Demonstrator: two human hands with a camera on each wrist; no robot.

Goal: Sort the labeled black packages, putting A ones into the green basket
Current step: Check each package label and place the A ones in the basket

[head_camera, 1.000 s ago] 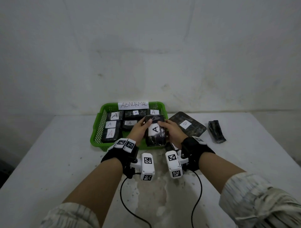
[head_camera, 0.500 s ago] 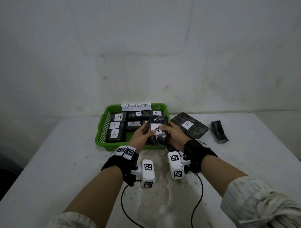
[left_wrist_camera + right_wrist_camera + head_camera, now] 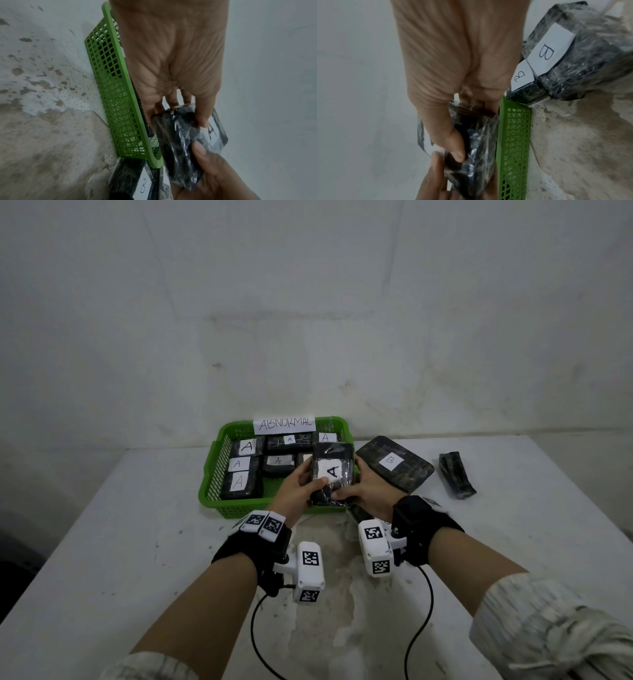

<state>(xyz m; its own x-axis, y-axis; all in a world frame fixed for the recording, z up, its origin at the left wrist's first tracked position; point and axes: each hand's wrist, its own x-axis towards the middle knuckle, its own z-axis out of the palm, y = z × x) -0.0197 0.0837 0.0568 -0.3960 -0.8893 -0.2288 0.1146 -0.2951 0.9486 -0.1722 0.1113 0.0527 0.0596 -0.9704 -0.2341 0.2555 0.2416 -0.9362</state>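
Both hands hold one black wrapped package with a white A label [image 3: 333, 472] above the near right corner of the green basket [image 3: 212, 474]. My left hand [image 3: 294, 491] grips its left side, thumb on top. My right hand [image 3: 363, 491] grips its right side and near end. The left wrist view shows the package [image 3: 187, 142] pinched by both thumbs beside the basket wall [image 3: 116, 108]. In the right wrist view the package [image 3: 477, 148] sits against the basket rim [image 3: 513, 135]. Several A packages [image 3: 246, 446] lie inside the basket.
A flat black package labeled B [image 3: 394, 463] lies right of the basket, with another B package [image 3: 520, 75] tucked under it. A small unlabeled black bundle [image 3: 455, 474] lies farther right. A white ABNORMAL sign [image 3: 284, 424] stands on the basket's far rim. The wall runs behind the table.
The two hands have kept hold of the A package and tilted its label more toward me; it stays over the basket's near right corner.
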